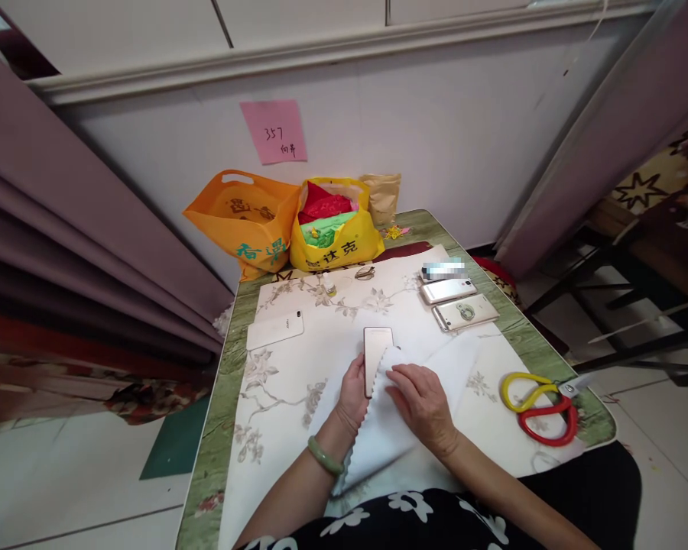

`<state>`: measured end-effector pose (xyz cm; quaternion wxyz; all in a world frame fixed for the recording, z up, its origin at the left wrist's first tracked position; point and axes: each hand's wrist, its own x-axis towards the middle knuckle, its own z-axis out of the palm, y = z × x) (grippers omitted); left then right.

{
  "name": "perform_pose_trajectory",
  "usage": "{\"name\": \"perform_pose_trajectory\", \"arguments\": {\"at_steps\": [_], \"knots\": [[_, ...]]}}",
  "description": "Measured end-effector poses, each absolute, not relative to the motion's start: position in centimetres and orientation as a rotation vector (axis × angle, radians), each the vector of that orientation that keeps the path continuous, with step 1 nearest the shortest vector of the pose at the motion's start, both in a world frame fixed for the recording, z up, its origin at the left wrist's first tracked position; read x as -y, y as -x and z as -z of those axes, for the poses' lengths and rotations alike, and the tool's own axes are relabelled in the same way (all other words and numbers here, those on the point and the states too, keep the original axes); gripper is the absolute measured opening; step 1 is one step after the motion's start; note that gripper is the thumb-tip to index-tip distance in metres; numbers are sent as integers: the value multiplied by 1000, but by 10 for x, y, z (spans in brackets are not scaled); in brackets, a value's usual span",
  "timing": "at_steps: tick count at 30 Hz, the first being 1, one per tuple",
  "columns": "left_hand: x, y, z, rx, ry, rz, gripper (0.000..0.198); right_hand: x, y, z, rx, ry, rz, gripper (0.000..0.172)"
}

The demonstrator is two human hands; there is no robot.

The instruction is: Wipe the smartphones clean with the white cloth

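Note:
My left hand (352, 393) is closed around the lower left side of a pale gold smartphone (377, 353), held over the table's middle. A white cloth with a scalloped edge (381, 443) covers the phone's right side and drapes down over my left wrist. With fingers bent together, my right hand (427, 409) grips the cloth near the phone's right edge. Its fingertips partly hide the cloth there. To the left lies a white phone (275, 330), back up. Two more phones, one silver (450, 290) and one gold with a ring on its back (466, 312), lie at the right.
Red-and-yellow-handled scissors (542, 405) lie at the right edge. A small bottle (329, 285) and a brown-framed item (365, 272) sit farther back. Behind them stand an orange bag (241, 221), a yellow bag of fabrics (338, 248) and a brown packet (382, 197) by the wall.

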<state>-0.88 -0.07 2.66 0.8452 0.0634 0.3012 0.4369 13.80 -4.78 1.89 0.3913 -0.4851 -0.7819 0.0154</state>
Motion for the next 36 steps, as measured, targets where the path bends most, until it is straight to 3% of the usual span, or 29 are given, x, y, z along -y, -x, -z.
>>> {"name": "perform_pose_trajectory", "arguments": {"at_steps": [2,8,13,22,26,29,31,36], "knots": [[0,8,-28,-641,-125,-907,53,49,-140,-18,1974,1283,-72,30],[0,8,-30,-622,-71,-793,53,44,-141,-19,1766,1487,-278,46],[2,18,-25,-636,-58,-747,50,35,-147,-33,1694,1362,-462,27],[-4,25,-38,-619,-139,-648,51,26,-172,-54,1744,1213,-98,26],[-7,26,-37,-622,-155,-597,49,17,-149,-48,1961,1203,-28,35],[-5,28,-34,-609,-165,-630,56,15,-136,-45,2093,1278,-56,60],[-4,29,-32,-580,-165,-664,63,19,-136,-45,2045,1328,-57,66],[-3,30,-28,-491,-122,-685,68,30,-154,-40,1837,1481,-194,40]]}}
